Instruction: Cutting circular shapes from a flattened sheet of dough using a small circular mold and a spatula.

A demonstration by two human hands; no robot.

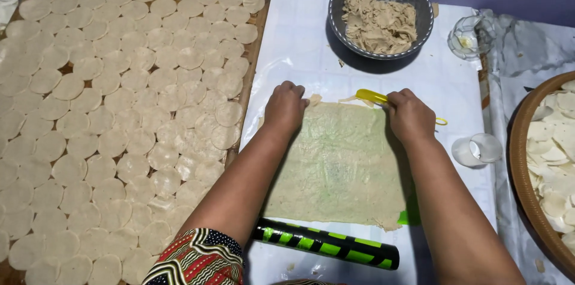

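A thin rolled-out sheet of pale dough [338, 165] lies on a green mat over white plastic. My left hand [286, 107] presses on the sheet's far left corner, fingers curled down. My right hand [410, 115] is at the far right corner, closed on a yellow plastic tool [371, 96] whose end pokes out to the left along the sheet's far edge. A green and black striped rolling pin [326, 244] rests just beyond the sheet's near edge, between my forearms.
A wooden tray [262, 27] at left is covered with several round dough discs [114, 123]. A grey bowl [425, 15] of dough scraps stands behind the sheet. A small glass dish [472, 36], a round clear cutter [477, 149] and a basket [522, 177] of discs sit at right.
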